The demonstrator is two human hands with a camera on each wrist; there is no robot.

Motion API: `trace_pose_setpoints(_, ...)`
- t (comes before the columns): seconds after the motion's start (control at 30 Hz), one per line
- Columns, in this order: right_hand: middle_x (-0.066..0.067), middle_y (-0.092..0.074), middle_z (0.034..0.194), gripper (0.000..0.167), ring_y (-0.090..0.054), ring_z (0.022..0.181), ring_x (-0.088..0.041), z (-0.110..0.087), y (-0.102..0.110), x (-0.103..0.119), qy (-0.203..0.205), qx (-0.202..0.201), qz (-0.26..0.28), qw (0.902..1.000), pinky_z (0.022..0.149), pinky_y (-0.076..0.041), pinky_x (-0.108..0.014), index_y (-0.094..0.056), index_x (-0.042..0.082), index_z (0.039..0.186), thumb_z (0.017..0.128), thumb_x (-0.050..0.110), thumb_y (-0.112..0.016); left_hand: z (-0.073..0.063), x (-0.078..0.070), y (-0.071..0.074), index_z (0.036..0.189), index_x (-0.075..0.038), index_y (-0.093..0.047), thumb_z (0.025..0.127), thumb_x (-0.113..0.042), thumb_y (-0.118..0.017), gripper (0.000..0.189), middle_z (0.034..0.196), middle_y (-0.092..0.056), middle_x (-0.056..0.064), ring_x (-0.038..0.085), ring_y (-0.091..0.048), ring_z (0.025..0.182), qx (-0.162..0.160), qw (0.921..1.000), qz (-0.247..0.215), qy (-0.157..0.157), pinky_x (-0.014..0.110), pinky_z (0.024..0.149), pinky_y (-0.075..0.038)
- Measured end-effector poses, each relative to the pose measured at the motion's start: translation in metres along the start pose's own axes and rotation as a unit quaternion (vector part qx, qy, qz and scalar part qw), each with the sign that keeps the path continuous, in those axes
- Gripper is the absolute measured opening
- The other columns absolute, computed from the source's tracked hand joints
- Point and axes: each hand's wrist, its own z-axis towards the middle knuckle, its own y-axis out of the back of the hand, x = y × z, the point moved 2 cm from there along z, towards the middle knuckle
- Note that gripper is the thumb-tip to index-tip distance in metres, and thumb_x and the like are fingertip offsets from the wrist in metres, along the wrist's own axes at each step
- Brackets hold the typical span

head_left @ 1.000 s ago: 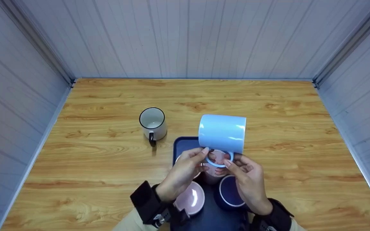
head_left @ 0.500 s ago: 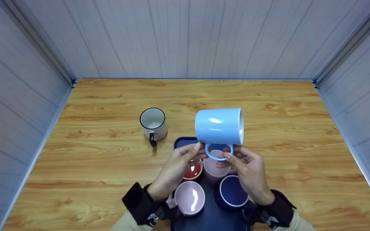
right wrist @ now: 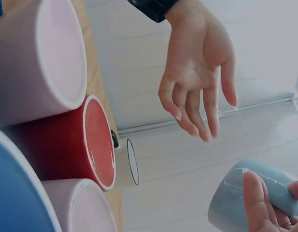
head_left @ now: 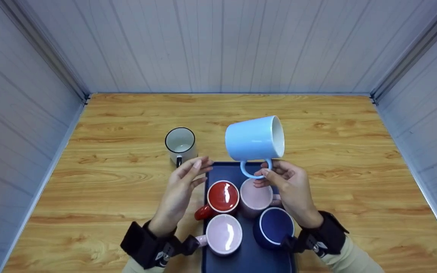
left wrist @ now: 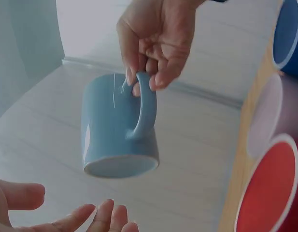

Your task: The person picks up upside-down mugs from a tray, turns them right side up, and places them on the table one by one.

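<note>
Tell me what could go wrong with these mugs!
The light blue mug might slip and break, because only the right grip holds it, by its handle. The left grip could bump the red handle, which sticks out past the edge of the tray.

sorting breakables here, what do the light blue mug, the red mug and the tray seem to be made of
Light blue mug: probably glazed ceramic, from the glossy highlights on its smooth wall.
Red mug: likely glazed ceramic too, given the bright reflection within its white rim.
Tray: smooth, dark blue, low sheen; perhaps plastic, though coated metal is possible.
</note>
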Motion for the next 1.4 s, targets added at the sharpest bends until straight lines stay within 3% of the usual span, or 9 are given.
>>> trace_pose_setpoints(0.37,-0.023,-0.063,0.075,0.009,-0.064,0.059,-0.023,0.027,-0.008,-0.015,-0.085,-0.001,-0.001,0.9964,0.060,-0.053,-0.038,-0.055,-0.017,0.091,0.084,-0.013,-0.052,0.006,0.011,0.030,0.116,0.008,-0.051,0.096,-0.016,-0.047,0.031,0.109,-0.059,0.011,0.022,-0.053,0.103,-0.073,0.9973,-0.001,0.008,0.033,0.086,-0.040)
trace_pose_setpoints(0.57,-0.019,-0.063,0.072,0.008,-0.062,0.054,-0.019,0.041,-0.018,-0.021,-0.130,0.022,-0.011,0.9912,0.056,-0.053,-0.033,-0.054,-0.017,0.091,0.085,-0.012,-0.051,0.012,0.021,0.045,0.110,0.008,-0.054,0.095,-0.014,-0.048,0.027,0.102,-0.062,0.011,0.022,-0.054,0.098,-0.106,0.9941,0.009,0.019,0.030,0.081,-0.042)
trace_pose_setpoints(0.77,-0.014,-0.062,0.067,0.006,-0.060,0.049,-0.016,0.060,-0.028,-0.028,-0.163,0.035,-0.039,0.9853,0.052,-0.053,-0.029,-0.053,-0.015,0.086,0.084,-0.012,-0.049,0.016,0.029,0.053,0.106,0.006,-0.056,0.095,-0.013,-0.048,0.023,0.097,-0.063,0.008,0.022,-0.055,0.096,-0.112,0.9933,-0.005,0.027,0.029,0.079,-0.043)
trace_pose_setpoints(1.03,-0.018,-0.060,0.064,0.008,-0.057,0.043,-0.015,0.079,-0.042,-0.040,-0.194,0.051,-0.079,0.9764,0.045,-0.050,-0.026,-0.054,-0.017,0.085,0.084,-0.010,-0.050,0.016,0.034,0.055,0.100,0.003,-0.059,0.095,-0.010,-0.048,0.018,0.091,-0.064,0.004,0.020,-0.056,0.092,-0.119,0.9922,-0.018,0.032,0.029,0.077,-0.044)
trace_pose_setpoints(1.4,-0.014,-0.057,0.059,0.008,-0.053,0.038,-0.014,0.105,-0.059,-0.049,-0.242,0.049,-0.162,0.9555,0.041,-0.048,-0.025,-0.056,-0.008,0.074,0.082,-0.007,-0.054,0.012,0.038,0.054,0.100,0.003,-0.059,0.095,-0.012,-0.048,0.019,0.100,-0.062,0.013,0.022,-0.055,0.096,-0.113,0.9929,-0.013,0.036,0.033,0.081,-0.043)
